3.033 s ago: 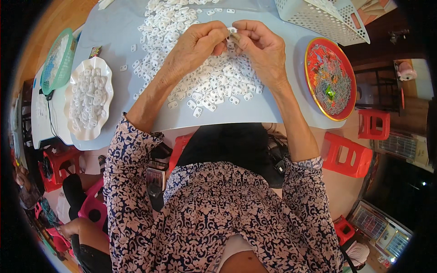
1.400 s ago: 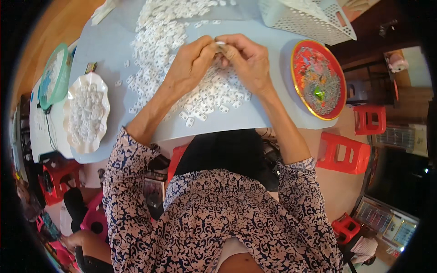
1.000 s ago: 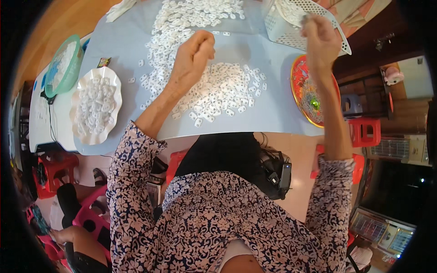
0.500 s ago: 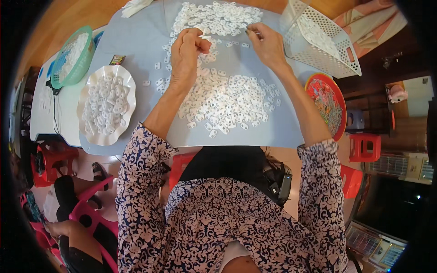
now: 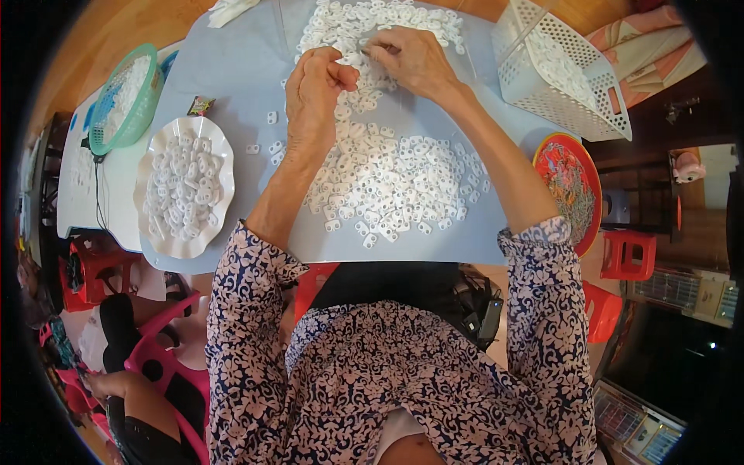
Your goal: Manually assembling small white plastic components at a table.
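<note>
Small white plastic pieces with holes lie in a near pile and a far pile on the grey-blue table. My left hand is closed above the left side of the pieces, fingers curled in; what it may hold is hidden. Over the far pile's front edge, my right hand has its thumb and fingertips pinched together, pointing toward my left hand. Whatever sits between those fingertips is too small to name. A gap separates the two hands.
On the left are a white scalloped dish of white pieces and a green basket. At the right stand a white perforated basket of white pieces and a red bowl of small metal-looking parts. A person's leg shows at lower left.
My right hand has moved left, from the far pile's right corner to close beside my left hand. The left hand keeps its curled pose. The whole view has shifted slightly.
</note>
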Action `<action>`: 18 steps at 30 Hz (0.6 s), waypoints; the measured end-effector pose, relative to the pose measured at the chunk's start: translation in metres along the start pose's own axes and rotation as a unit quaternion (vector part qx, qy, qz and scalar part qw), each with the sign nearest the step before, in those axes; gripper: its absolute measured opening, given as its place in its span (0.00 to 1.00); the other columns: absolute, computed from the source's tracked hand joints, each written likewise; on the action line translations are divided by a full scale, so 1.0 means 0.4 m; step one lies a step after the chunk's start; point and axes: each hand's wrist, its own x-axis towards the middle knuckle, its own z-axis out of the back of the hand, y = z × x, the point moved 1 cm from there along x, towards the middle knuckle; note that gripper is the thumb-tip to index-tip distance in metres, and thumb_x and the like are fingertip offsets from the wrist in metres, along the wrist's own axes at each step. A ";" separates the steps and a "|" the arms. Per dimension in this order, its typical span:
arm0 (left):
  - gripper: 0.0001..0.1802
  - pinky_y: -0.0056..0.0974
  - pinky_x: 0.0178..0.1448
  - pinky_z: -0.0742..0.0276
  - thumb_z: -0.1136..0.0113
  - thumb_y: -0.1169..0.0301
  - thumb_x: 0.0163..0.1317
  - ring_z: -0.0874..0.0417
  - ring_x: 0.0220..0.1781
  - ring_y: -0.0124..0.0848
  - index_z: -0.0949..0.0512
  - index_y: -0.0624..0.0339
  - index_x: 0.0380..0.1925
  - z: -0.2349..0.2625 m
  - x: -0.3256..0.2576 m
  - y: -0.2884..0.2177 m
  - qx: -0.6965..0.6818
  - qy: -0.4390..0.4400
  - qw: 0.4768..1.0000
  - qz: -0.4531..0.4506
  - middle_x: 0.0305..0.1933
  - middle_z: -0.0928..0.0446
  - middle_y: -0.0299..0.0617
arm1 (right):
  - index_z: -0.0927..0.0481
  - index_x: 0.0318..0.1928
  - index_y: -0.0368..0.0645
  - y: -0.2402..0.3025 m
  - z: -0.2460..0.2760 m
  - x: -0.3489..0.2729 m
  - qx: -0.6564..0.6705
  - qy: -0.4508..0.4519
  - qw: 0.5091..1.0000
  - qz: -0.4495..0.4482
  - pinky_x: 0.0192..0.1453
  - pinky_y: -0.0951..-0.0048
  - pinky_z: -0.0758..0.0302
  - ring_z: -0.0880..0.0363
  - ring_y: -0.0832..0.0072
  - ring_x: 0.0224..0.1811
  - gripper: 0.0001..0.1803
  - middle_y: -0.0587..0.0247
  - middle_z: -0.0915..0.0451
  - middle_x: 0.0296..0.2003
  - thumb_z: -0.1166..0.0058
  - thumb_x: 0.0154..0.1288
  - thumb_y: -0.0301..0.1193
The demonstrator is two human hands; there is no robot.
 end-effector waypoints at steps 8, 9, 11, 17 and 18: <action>0.17 0.39 0.54 0.31 0.55 0.63 0.66 0.27 0.36 0.34 0.29 0.70 0.41 -0.020 -0.018 -0.006 -0.007 0.037 0.999 0.012 0.26 0.30 0.44 | 0.20 0.31 0.37 -0.060 0.084 -0.094 0.003 -0.011 0.998 -0.057 0.30 0.67 0.28 0.24 0.63 0.22 0.08 0.53 0.22 0.22 0.47 0.56 0.30; 0.17 0.39 0.54 0.31 0.55 0.63 0.66 0.27 0.36 0.34 0.29 0.70 0.41 -0.023 -0.022 -0.006 -0.004 0.044 0.999 0.019 0.26 0.30 0.43 | 0.20 0.33 0.36 -0.065 0.089 -0.103 0.004 -0.004 0.998 -0.059 0.29 0.70 0.29 0.25 0.69 0.22 0.07 0.56 0.21 0.23 0.44 0.57 0.28; 0.17 0.38 0.53 0.32 0.55 0.63 0.66 0.27 0.36 0.34 0.29 0.69 0.41 -0.025 -0.028 -0.003 0.000 0.052 0.998 0.027 0.25 0.30 0.43 | 0.20 0.34 0.37 -0.054 0.097 -0.121 0.015 0.010 0.998 -0.065 0.30 0.71 0.28 0.24 0.71 0.23 0.07 0.57 0.20 0.24 0.44 0.57 0.28; 0.17 0.33 0.48 0.31 0.57 0.61 0.65 0.25 0.35 0.29 0.28 0.66 0.38 -0.036 -0.045 -0.007 0.074 0.080 0.994 0.006 0.24 0.27 0.40 | 0.19 0.35 0.38 -0.013 0.098 -0.140 0.049 0.053 0.997 -0.030 0.32 0.69 0.26 0.22 0.66 0.25 0.08 0.55 0.20 0.25 0.46 0.55 0.28; 0.18 0.33 0.48 0.31 0.58 0.61 0.65 0.25 0.34 0.29 0.28 0.66 0.38 -0.037 -0.047 -0.008 0.097 0.080 0.992 -0.008 0.24 0.27 0.40 | 0.20 0.37 0.37 -0.007 0.092 -0.140 0.030 0.070 0.997 -0.010 0.32 0.73 0.26 0.23 0.73 0.24 0.08 0.57 0.20 0.25 0.45 0.56 0.26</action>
